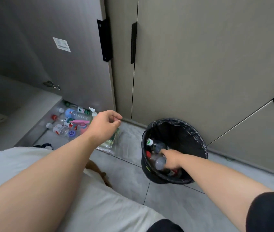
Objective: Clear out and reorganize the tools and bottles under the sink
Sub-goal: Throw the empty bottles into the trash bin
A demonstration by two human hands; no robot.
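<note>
One clear plastic bottle [160, 163] sat inside the black-lined bin [198, 136], with the right hand [170, 159] curled round it. Several bottles [69, 119] lay heaped just beyond the left hand [104, 124]. Its fingers were half-curled, and it could not be told whether they pinched the clear bag [110, 143] beneath. Step judged: discarding. The next move calls for releasing the bottle, then reaching for the heap.
</note>
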